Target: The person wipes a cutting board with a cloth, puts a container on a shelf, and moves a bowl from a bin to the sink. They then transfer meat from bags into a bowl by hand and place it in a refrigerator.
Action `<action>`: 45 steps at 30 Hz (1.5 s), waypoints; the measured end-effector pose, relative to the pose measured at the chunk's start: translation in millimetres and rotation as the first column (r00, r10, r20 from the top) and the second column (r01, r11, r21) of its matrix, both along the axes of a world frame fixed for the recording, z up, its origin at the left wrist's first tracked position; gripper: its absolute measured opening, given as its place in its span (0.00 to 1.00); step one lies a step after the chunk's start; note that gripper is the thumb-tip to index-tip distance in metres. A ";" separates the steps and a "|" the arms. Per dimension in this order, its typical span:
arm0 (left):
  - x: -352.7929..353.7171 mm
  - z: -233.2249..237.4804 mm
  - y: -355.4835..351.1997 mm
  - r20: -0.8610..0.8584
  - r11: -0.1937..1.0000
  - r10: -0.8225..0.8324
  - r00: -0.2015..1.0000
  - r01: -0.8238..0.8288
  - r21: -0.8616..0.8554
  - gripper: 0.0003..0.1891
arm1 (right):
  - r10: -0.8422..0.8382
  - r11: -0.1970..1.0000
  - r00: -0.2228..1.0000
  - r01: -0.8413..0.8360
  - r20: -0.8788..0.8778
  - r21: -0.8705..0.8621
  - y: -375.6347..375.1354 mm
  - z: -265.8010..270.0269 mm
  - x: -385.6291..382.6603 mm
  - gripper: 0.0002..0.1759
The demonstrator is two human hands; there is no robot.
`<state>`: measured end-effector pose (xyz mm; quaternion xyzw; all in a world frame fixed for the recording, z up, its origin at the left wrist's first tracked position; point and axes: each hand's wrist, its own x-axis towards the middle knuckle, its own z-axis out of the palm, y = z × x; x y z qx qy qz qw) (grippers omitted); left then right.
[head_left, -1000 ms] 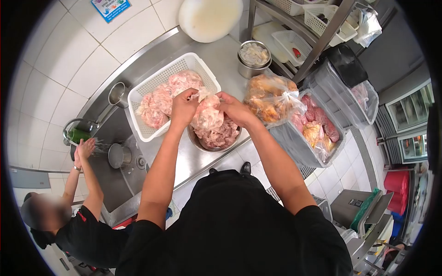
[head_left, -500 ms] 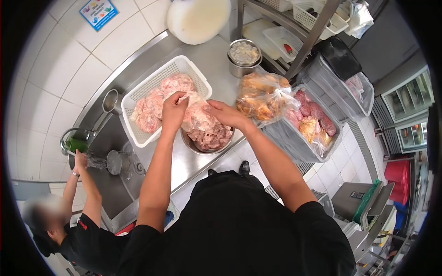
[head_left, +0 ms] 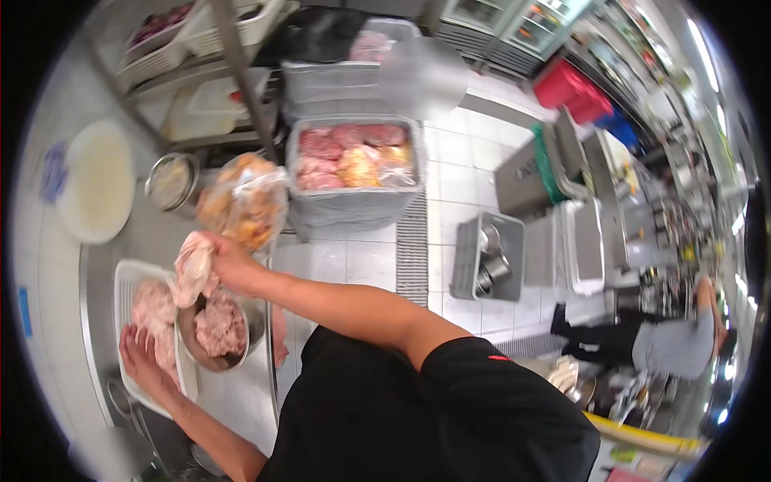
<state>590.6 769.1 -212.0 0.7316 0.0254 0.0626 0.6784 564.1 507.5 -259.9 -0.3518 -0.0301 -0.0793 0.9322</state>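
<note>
My right hand (head_left: 229, 261) grips a crumpled, pinkish plastic bag (head_left: 193, 269) above the steel bowl's near side. Ground-looking pink meat (head_left: 220, 324) fills the steel bowl (head_left: 189, 341). My left hand (head_left: 147, 363) is over the white perforated basket (head_left: 128, 277), its fingers spread and nothing held; whether it touches the bagged pale-pink meat (head_left: 154, 305) there is unclear. A tied clear bag of orange-brown meat (head_left: 245, 205) lies beyond my right hand.
Steel containers (head_left: 173, 183) and a round white board (head_left: 98, 183) stand at the back left. A grey tub (head_left: 353, 193) holds bagged meat. A grey crate (head_left: 488, 257) with pots is on the floor. A person in grey (head_left: 675, 341) is far right.
The view has swung right. Both hands held the bag over the bowl; now my left hand has let go and moved to the basket, while the bag, emptied-looking, hangs from my right hand.
</note>
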 end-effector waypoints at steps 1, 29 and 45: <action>6.3 -6.8 4.4 -0.049 1.000 -0.009 0.999 0.007 -0.029 0.22 | -0.072 0.994 0.997 0.070 0.011 0.088 -24.1 4.0 -13.0 0.10; 40.3 -68.1 153.5 -0.126 0.981 0.190 0.974 -0.186 0.048 0.23 | -0.699 0.141 -0.406 0.728 -0.589 -0.670 -306.5 -198.7 -570.5 0.34; 44.0 -108.9 117.5 -0.110 0.110 -0.026 0.994 0.112 0.988 0.33 | -0.562 0.808 0.303 0.001 -0.770 -0.589 -226.6 -242.2 -275.6 0.29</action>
